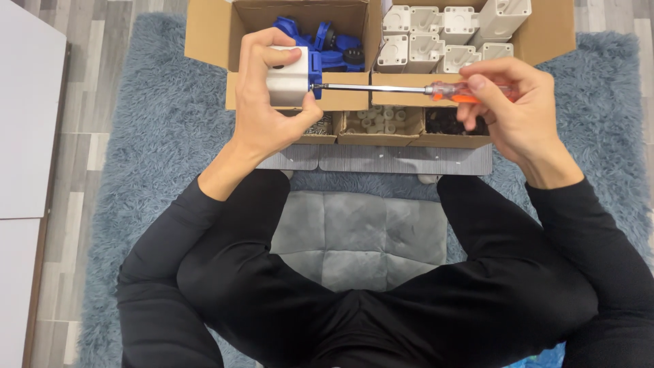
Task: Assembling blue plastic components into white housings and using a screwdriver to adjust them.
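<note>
My left hand (269, 112) grips a white block with a blue plastic part on its side (289, 82), held up over the left cardboard box. My right hand (518, 109) holds a screwdriver (409, 89) by its orange see-through handle. The steel shaft runs level to the left and its tip meets the blue side of the block. Both arms wear black sleeves.
Two open cardboard boxes sit ahead: the left one (211, 34) holds blue parts (334, 48), the right one (552, 34) holds white blocks (436, 37). Small open boxes of screws and small fittings (381, 126) stand in front. A grey ribbed panel (381, 158) lies on the blue shaggy rug (157, 129).
</note>
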